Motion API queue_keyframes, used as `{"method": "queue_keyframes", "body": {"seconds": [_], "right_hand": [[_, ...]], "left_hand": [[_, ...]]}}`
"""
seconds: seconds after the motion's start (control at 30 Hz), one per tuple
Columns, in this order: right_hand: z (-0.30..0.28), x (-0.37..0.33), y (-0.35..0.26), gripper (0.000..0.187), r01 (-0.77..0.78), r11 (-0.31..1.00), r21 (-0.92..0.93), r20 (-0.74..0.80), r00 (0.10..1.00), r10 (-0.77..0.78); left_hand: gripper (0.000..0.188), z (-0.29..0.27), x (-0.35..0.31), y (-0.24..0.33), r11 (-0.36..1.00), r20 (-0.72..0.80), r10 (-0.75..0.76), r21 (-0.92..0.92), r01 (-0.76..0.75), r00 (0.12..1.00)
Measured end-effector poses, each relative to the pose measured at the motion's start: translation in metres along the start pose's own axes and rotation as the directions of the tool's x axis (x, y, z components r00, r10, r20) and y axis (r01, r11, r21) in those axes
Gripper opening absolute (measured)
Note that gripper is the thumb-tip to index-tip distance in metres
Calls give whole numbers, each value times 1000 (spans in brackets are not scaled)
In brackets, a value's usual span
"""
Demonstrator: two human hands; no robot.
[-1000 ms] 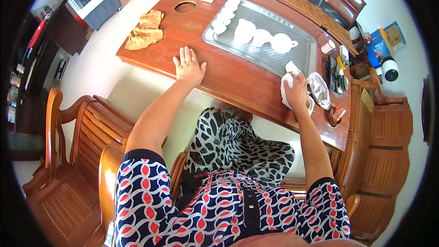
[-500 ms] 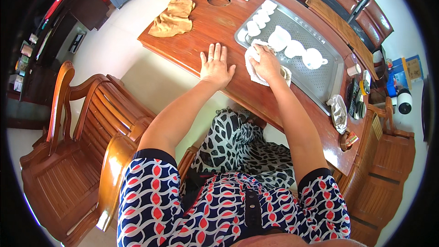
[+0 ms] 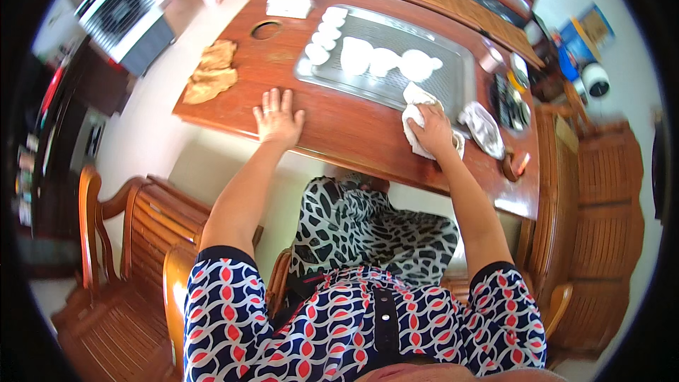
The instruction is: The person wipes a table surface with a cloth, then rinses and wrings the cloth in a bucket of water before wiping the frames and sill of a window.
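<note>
My left hand (image 3: 279, 126) lies flat on the wooden table (image 3: 339, 117) near its front edge, fingers spread and a ring on one of them. Farther right, my right hand (image 3: 436, 131) presses a bunched white cloth (image 3: 413, 134) onto the tabletop, its fingers closed over it. The cloth lies along the near right part of a grey metal tray (image 3: 364, 95). In the tray stand several small white cups (image 3: 325, 40), a white pitcher (image 3: 356, 56), another white vessel (image 3: 383, 62) and a white teapot (image 3: 416, 66).
A brown cloth (image 3: 213, 74) lies at the table's left end, near a round hole (image 3: 267, 30) and a white tissue pack (image 3: 289, 4). Right of my right hand are a crumpled pale cloth (image 3: 482, 129) and a small brown holder (image 3: 511, 167). Wooden chairs (image 3: 134, 255) flank me.
My right hand has slid the white cloth rightward along the tray's near side. My left hand stays flat on the table. The whole view has shifted.
</note>
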State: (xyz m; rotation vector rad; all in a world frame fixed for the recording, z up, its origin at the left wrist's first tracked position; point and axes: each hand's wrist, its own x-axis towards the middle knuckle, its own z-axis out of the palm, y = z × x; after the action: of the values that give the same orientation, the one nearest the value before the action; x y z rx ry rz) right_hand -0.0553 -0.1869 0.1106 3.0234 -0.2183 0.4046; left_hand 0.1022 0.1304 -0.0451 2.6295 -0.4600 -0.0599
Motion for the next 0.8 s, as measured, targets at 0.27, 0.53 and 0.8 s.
{"method": "queue_keyframes", "body": {"seconds": [0.27, 0.53, 0.8], "right_hand": [[-17, -29, 62, 51, -153, 970, -187, -188, 975, 117], [-27, -13, 72, 46, -467, 830, -305, -113, 883, 455], [-17, -15, 38, 50, -479, 845, -238, -99, 877, 470]], "left_hand": [[69, 30, 41, -1, 996, 22, -84, 6, 84, 996], [72, 38, 24, 40, 982, -37, -187, -25, 186, 982], [72, 21, 17, 36, 982, -36, -191, -5, 191, 981]]}}
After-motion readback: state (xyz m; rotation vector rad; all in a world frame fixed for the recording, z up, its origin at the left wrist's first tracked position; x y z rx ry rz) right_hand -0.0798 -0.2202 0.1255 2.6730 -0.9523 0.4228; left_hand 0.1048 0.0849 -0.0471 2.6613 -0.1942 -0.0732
